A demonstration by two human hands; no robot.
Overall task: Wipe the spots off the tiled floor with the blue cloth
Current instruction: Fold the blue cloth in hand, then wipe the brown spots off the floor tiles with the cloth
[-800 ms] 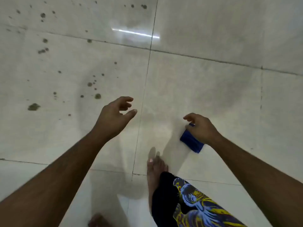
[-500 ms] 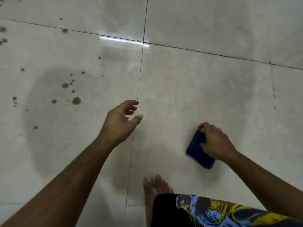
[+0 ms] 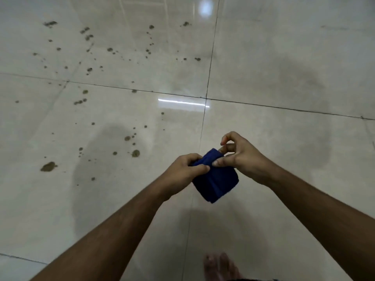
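A folded blue cloth (image 3: 216, 182) hangs in the air in front of me, held by both hands above the floor. My left hand (image 3: 185, 169) pinches its left upper edge. My right hand (image 3: 239, 154) grips its top corner between thumb and fingers. Many dark brown spots (image 3: 135, 153) speckle the pale glossy floor tiles (image 3: 284, 159) to the left and far left, with a larger blotch (image 3: 48, 166) at the left. The tiles on the right show no spots.
Dark grout lines (image 3: 205, 126) cross just beyond my hands. My bare foot (image 3: 220, 266) stands on the floor at the bottom centre. A lamp's reflection (image 3: 182, 102) glares on the tile near the grout crossing.
My right hand has lifted the cloth off the floor. My left hand, open before, has come across and taken hold of the cloth. The view has tilted up, showing more spotted tiles.
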